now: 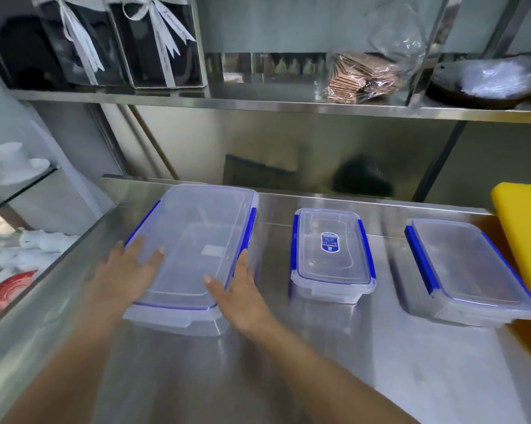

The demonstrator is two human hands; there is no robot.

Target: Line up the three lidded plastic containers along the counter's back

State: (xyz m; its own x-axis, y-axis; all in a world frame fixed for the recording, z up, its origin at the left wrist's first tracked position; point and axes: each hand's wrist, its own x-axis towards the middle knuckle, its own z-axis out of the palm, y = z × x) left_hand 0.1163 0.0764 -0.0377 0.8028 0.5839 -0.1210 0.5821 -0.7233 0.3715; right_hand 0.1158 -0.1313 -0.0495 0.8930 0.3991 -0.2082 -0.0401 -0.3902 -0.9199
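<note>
Three clear plastic containers with blue lid clips stand on the steel counter (288, 362). The large container (197, 249) is at the left, near the back wall. My left hand (129, 270) lies flat on its near left corner, fingers spread on the lid. My right hand (239, 295) presses against its near right side, thumb on the lid. A small container (333, 255) with a blue label on its lid stands in the middle. A medium container (469, 270) sits at the right, turned slightly askew.
A yellow cutting board (527, 240) lies at the counter's right edge, touching the medium container. A steel shelf (258, 102) above holds black gift boxes, wrapped wafers and a covered dish. A glass case (19, 240) with white items adjoins the counter's left edge.
</note>
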